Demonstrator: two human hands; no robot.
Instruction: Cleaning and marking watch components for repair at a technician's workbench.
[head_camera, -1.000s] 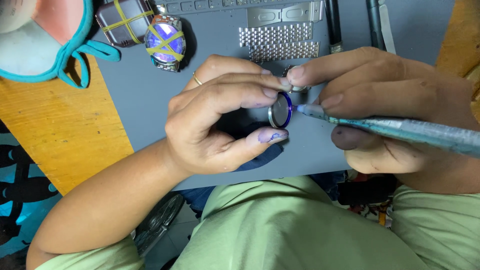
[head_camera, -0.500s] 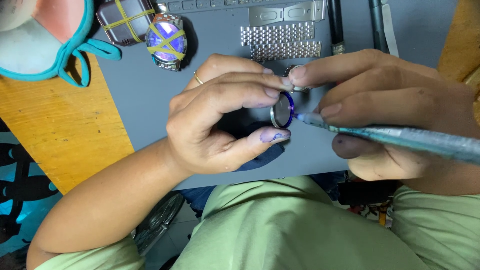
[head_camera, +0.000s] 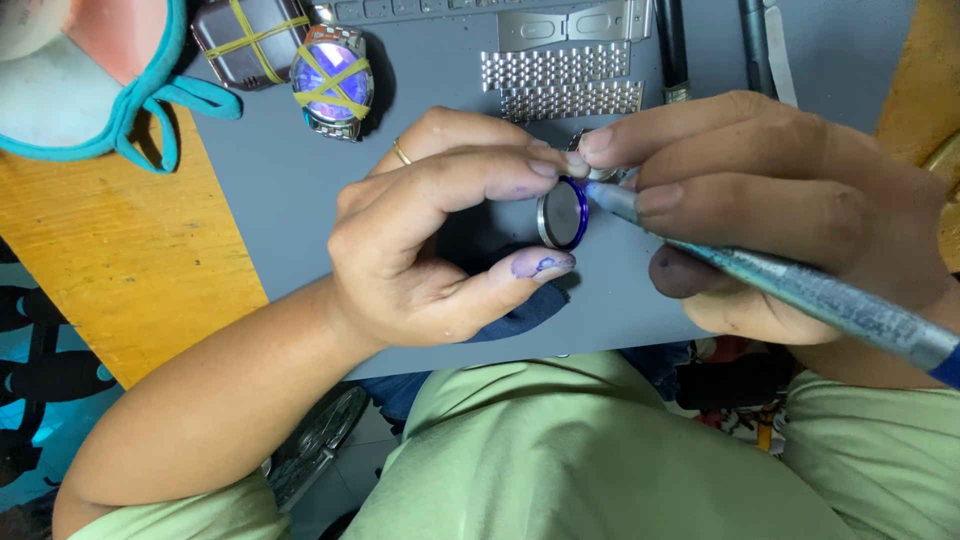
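My left hand (head_camera: 435, 240) pinches a small round watch part with a blue rim (head_camera: 563, 213) between forefinger and thumb, held on edge above the grey mat (head_camera: 280, 190). A gold ring sits on one left finger. My right hand (head_camera: 770, 200) grips a long blue-grey pen-like tool (head_camera: 800, 290); its tip touches the disc's blue rim on the right side. Blue stains mark my left thumbnail and fingertip.
Two steel bracelet pieces (head_camera: 565, 82) lie at the back of the mat. A watch bound with yellow bands (head_camera: 332, 80) and a grey case (head_camera: 245, 40) sit at the back left. A pink-and-teal object (head_camera: 90, 90) rests on the yellow wooden bench (head_camera: 110, 250).
The hands have stayed almost in place; the tool tip has kept to the disc's rim with only a slight shift.
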